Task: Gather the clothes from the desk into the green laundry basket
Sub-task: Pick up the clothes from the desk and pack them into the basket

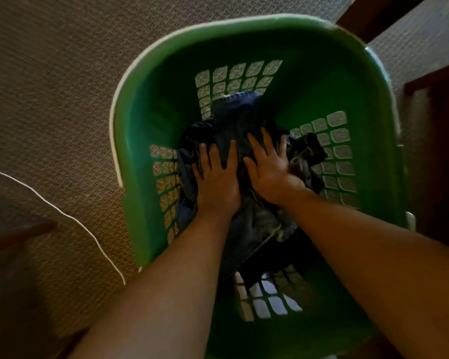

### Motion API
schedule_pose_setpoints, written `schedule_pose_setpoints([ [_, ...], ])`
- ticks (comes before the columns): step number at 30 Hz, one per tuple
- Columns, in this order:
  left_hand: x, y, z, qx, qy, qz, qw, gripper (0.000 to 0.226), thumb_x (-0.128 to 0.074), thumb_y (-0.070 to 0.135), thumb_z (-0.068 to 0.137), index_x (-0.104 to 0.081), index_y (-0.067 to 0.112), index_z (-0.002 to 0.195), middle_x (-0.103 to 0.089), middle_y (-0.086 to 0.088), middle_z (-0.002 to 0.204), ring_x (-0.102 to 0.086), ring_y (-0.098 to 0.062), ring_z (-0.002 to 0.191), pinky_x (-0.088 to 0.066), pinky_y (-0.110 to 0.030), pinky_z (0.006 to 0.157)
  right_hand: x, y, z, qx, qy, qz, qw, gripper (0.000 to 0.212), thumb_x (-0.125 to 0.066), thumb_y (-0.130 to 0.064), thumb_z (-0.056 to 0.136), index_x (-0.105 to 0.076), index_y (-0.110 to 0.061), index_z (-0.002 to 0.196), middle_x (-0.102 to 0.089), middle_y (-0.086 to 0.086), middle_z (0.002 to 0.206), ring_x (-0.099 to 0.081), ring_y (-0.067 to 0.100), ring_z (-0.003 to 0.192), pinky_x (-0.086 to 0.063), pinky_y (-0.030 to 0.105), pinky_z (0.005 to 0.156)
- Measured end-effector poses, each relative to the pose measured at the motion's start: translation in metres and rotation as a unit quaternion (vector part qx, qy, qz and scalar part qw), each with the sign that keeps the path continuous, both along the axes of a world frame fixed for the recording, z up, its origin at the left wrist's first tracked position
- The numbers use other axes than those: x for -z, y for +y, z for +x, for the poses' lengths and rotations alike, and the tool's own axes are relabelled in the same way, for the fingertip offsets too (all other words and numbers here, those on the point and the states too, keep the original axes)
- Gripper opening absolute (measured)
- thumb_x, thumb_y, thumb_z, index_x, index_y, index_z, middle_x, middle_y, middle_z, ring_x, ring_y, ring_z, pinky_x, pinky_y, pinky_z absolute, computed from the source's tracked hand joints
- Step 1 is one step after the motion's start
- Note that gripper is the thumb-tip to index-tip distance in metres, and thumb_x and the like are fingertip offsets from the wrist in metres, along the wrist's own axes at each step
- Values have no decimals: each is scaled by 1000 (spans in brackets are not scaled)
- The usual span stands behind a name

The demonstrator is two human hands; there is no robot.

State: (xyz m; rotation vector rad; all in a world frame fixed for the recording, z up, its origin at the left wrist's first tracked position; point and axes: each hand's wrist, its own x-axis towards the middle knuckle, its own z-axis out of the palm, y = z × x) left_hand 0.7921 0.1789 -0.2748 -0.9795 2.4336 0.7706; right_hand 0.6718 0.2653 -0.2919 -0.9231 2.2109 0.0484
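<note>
A green laundry basket (309, 81) with latticed walls stands on the carpet, seen from straight above. At its bottom lies a heap of dark clothes (240, 112), blue denim and black fabric. My left hand (218, 181) lies flat on the heap, fingers spread and palm down. My right hand (268, 169) rests beside it, also flat with fingers apart, pressing on the fabric. Neither hand grips anything. Both forearms reach down into the basket from the bottom of the view.
Patterned beige carpet (52, 81) surrounds the basket. A thin white cord (70, 217) runs across the floor at the left. Dark wooden furniture (441, 141) stands close to the basket's right side, and another wooden piece (16, 237) sits at lower left.
</note>
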Motion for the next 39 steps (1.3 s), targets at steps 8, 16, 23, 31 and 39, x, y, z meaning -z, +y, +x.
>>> schedule_pose_setpoints([
  [8, 70, 2, -18, -34, 35, -41, 998, 85, -58, 38, 100, 0, 31, 163, 0, -17, 170, 20, -33, 156, 4, -64, 121, 54, -10, -13, 17, 63, -116, 991, 59, -30, -46, 103, -49, -12, 148, -44, 21, 154, -31, 53, 144, -29, 65, 114],
  [16, 66, -10, -22, -34, 19, -8, 999, 87, -60, 41, 97, -6, 31, 164, 1, -16, 170, 17, -34, 157, 4, -64, 121, 54, -18, -11, 15, 103, -137, 985, 61, -29, -45, 100, -52, -11, 145, -49, 21, 150, -34, 50, 143, -29, 60, 115],
  [23, -5, -25, 4, 20, -15, 27, 999, 93, -57, 37, 99, 10, 38, 163, 8, -7, 173, 14, -32, 158, -4, -64, 122, -20, 2, 21, -19, 182, -35, 982, 73, -19, -61, 100, -17, -23, 163, -31, 20, 163, -19, 46, 152, 1, 64, 122],
  [31, -76, 14, 51, -35, -138, 136, 980, 121, -76, 31, 90, 22, 39, 159, 31, -8, 168, 20, -39, 155, 3, -64, 124, -81, 98, 78, -72, 107, 50, 990, 124, -25, -101, 70, 8, -28, 163, 16, 7, 171, 2, 48, 154, 4, 78, 113],
  [39, -50, 47, 73, 52, -169, 122, 977, 142, -89, 43, 77, 28, 37, 157, 39, -13, 163, 27, -43, 152, -3, -70, 120, -60, 109, 83, -122, 51, 130, 983, 137, -56, -93, 67, 34, -34, 153, 54, 11, 151, 27, 56, 146, 3, 80, 112],
])
